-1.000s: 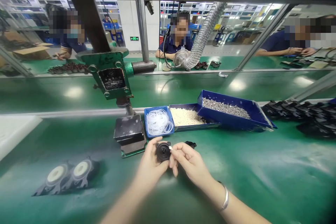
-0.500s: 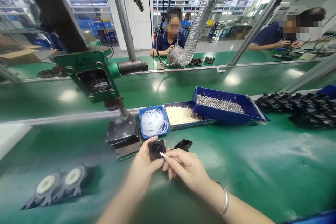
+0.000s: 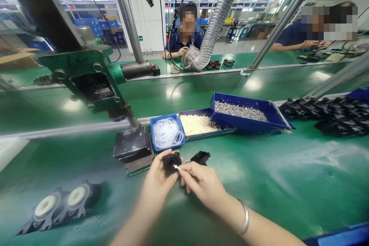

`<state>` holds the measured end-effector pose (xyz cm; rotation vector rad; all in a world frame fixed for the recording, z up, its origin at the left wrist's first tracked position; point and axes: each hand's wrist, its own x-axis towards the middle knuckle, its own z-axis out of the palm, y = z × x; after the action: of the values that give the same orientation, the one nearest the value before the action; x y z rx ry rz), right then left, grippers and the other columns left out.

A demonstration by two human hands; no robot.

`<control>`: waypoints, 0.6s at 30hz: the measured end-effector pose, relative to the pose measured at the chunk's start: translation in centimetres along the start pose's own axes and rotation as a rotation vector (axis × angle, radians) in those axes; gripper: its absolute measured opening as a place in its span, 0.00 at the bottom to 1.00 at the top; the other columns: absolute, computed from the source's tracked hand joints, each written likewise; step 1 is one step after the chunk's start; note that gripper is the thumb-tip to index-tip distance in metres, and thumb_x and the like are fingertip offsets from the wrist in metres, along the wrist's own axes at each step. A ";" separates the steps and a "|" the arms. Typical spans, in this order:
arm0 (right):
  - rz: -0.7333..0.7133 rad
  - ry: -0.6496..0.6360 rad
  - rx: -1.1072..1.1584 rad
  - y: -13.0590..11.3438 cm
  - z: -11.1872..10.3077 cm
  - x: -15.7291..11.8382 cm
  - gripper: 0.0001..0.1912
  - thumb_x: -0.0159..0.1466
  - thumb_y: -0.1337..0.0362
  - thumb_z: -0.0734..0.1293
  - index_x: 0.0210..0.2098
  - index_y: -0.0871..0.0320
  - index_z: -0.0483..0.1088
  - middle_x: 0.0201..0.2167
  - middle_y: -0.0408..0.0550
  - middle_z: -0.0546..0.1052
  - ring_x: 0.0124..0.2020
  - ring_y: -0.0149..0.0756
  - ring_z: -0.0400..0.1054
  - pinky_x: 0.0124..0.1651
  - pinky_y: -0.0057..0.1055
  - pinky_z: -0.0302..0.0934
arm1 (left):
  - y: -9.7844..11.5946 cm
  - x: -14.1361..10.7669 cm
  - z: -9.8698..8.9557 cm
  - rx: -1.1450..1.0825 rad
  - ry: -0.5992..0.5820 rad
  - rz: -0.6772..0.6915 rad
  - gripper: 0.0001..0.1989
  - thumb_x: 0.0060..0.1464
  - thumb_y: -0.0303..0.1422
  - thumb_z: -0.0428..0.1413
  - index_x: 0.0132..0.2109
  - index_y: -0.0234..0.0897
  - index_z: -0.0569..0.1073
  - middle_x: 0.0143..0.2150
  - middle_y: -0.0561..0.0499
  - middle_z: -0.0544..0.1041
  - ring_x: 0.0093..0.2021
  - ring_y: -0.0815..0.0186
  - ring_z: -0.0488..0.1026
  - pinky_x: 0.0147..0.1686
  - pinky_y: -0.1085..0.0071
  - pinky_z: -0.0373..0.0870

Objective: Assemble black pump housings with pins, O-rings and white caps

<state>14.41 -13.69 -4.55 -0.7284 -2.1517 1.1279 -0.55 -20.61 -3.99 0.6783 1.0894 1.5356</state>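
Note:
My left hand (image 3: 159,177) is closed around a round black plastic housing (image 3: 170,161), its hollow face turned up toward me. Between thumb and forefinger, my right hand (image 3: 201,178) pinches a small white pin-like part (image 3: 176,167). The tip of that part is at the middle of the housing; whether it touches cannot be made out. Just behind my right fingers lies another black plastic part (image 3: 201,157) on the green bench. A blue tray of clear plastic rings (image 3: 168,132) stands beyond my left hand.
Beside the rings sit a bin of small cream pieces (image 3: 198,124) and a tilted blue bin of metal pins (image 3: 240,111). A green press (image 3: 95,80) rises at left over a black block (image 3: 132,144). Two housings with white rings (image 3: 60,205) lie left, stacked black parts (image 3: 331,113) right. Co-workers sit opposite.
The white part has moved slightly left and up, toward the centre of the black housing. My left hand keeps its hold, and the view has shifted a little.

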 end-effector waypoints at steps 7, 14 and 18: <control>-0.007 -0.001 -0.100 0.2 0.1 -0.1 0.10 0.73 0.60 0.58 0.40 0.55 0.69 0.24 0.40 0.75 0.20 0.28 0.68 0.29 0.27 0.61 | -0.7 -0.2 -0.2 0.247 0.012 0.072 0.23 0.57 0.34 0.59 0.59 0.44 0.65 0.63 0.44 0.69 0.63 0.56 0.67 0.62 0.59 0.65; 0.078 -0.084 -0.058 -0.1 -0.2 -0.2 0.17 0.74 0.59 0.55 0.31 0.55 0.66 0.20 0.38 0.71 0.19 0.28 0.67 0.31 0.26 0.61 | -1.6 -0.3 -1.0 0.698 0.037 0.304 0.21 0.62 0.30 0.52 0.61 0.47 0.68 0.64 0.47 0.69 0.65 0.56 0.65 0.64 0.54 0.62; 0.067 -0.078 -0.051 0.2 -0.1 -0.2 0.15 0.74 0.60 0.55 0.33 0.56 0.65 0.20 0.38 0.71 0.20 0.28 0.67 0.32 0.26 0.61 | -1.7 -0.2 -1.2 0.804 0.020 0.359 0.23 0.63 0.28 0.50 0.64 0.48 0.65 0.65 0.48 0.69 0.65 0.57 0.65 0.64 0.56 0.62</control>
<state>14.63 -13.71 -4.72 -0.7962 -2.2432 1.1574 -0.73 -21.14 -6.02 1.4658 1.6828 1.3609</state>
